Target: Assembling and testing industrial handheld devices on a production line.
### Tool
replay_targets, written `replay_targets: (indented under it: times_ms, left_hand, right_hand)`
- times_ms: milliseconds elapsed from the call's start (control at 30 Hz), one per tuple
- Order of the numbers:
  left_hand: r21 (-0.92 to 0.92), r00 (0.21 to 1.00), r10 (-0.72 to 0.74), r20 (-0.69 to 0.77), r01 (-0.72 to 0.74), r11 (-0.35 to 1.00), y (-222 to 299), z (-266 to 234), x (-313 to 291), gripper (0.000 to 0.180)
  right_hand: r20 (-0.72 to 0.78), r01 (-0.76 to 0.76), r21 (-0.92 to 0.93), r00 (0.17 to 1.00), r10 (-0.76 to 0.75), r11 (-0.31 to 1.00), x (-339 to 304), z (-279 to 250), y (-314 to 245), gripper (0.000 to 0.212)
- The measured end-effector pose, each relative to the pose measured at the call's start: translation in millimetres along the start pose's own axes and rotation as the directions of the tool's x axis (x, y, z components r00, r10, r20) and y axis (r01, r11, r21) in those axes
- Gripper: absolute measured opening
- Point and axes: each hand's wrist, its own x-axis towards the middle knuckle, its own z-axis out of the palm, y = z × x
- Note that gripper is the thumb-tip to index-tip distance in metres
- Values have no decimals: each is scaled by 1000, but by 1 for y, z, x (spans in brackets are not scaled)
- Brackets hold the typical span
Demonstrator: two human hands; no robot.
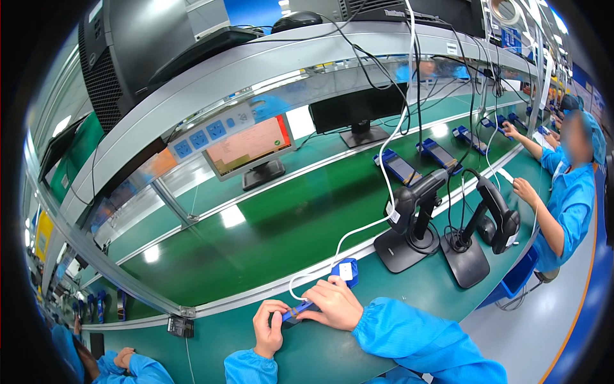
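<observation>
My left hand [268, 328] grips the left end of a blue-edged handheld device [295, 312], fingers bent around it. My right hand [335, 303] holds the device's other end, thumb below and fingers over the top. The device is tilted nearly edge-on above the green bench, so most of its face is hidden. A white cable [359, 232] runs down to it beside my right fingers; its plug cannot be made out. Just behind my right hand lies a blue piece with a white label [346, 271], partly covered by the fingers.
Two black barcode scanners [419, 192] [500, 216] stand on the right. Several blue handheld devices [400, 168] lie on the green conveyor [268, 224]. Two monitors [249, 147] [358, 105] stand beyond. A co-worker [575, 185] works at right; another's sleeves [137, 368] show lower left.
</observation>
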Motion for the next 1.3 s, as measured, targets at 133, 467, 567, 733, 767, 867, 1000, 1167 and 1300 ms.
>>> replay_targets:
  times_ms: [133, 467, 567, 733, 767, 867, 1000, 1167, 1300]
  left_hand:
    - [-38, 996, -63, -70, 61, 997, -9, 0, -7, 20]
    - [-61, 992, -96, -83, 91, 994, -14, -1, -6, 10]
    - [-63, 992, -96, -78, 91, 994, -13, 0, -5, 9]
    - [-50, 990, -107, -87, 103, 993, -12, -2, -7, 9]
    - [-45, 991, -111, -80, 107, 993, -12, -2, -8, 8]
    - [-35, 993, -92, -73, 89, 995, -15, -2, -9, 8]
    - [-59, 987, -116, -112, 110, 992, -11, 3, -6, 5]
    - [-69, 985, -123, -118, 116, 991, -13, 0, -7, 4]
    - [-53, 990, -108, -94, 104, 993, -12, 1, -4, 5]
  right_hand:
    - [-47, -27, -63, 999, 24, 998, 5, -17, 16, 43]
    - [-169, -177, -259, 976, 135, 949, 10, -50, 59, 41]
    - [-167, -204, -283, 973, 161, 937, 9, -51, 64, 41]
    - [-140, -205, -290, 975, 171, 935, 10, -47, 61, 42]
    - [-135, -198, -288, 977, 165, 937, 8, -46, 60, 43]
    - [-119, -161, -255, 984, 134, 954, 7, -42, 53, 43]
    - [-121, -140, -240, 986, 113, 961, 5, -42, 53, 43]
    - [-145, -186, -290, 978, 149, 939, 10, -50, 62, 43]
    - [-192, -226, -324, 967, 170, 919, 11, -55, 68, 43]
